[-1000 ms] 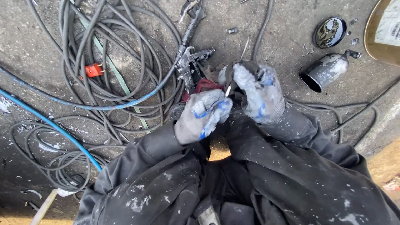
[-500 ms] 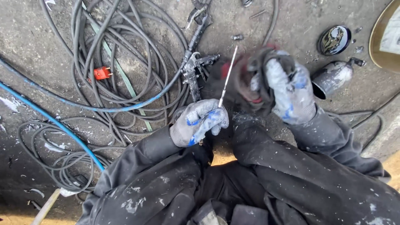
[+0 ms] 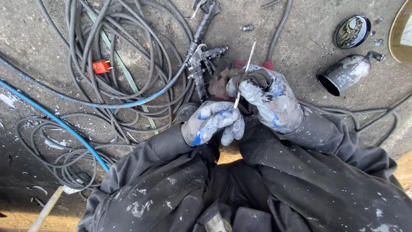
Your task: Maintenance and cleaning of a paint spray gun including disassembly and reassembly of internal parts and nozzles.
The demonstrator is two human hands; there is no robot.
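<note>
The thin metal rod runs upright, tilted slightly right, tip pointing away toward the one spray gun on the concrete. The left hand is closed around its lower end; the right hand wraps a dark rag round its middle. One metal cup lies right.

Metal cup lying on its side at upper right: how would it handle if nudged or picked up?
The metal cup lies on its side on the concrete floor, and its round body would probably roll if nudged. It looks like thin sheet metal, so likely light and stiff. The paint-crusted surface probably gives gloves decent grip.
</note>
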